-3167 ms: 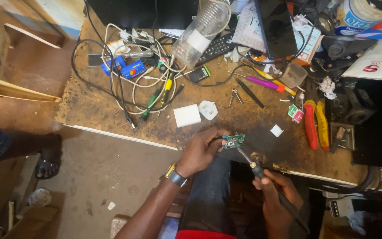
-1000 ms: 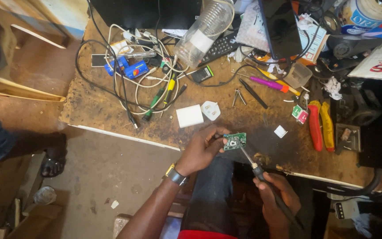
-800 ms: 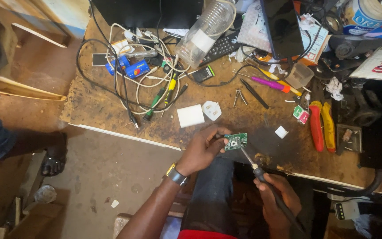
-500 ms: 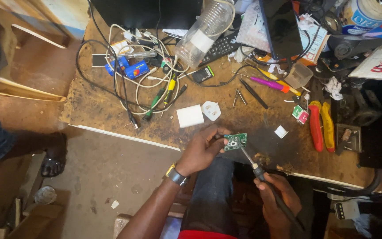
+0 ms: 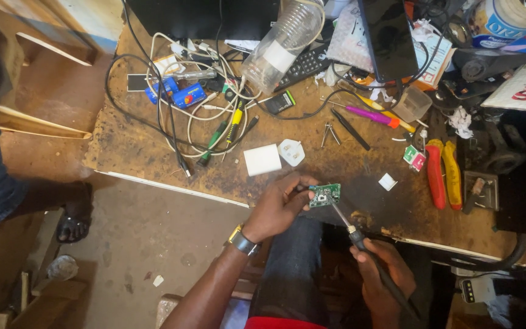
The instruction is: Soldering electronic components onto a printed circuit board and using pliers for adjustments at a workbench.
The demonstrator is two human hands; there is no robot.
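Circuit board (image 5: 324, 195), small and green, sits pinched in the left hand (image 5: 278, 207) just over the worn counter (image 5: 129, 149) edge. A clear plastic bottle (image 5: 284, 42) lies among cables, contents unclear. The right hand (image 5: 382, 277) grips a soldering iron (image 5: 360, 240), its tip touching the board.

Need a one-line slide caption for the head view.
Left hand holds a green circuit board at the workbench edge; right hand touches a soldering iron tip to it.
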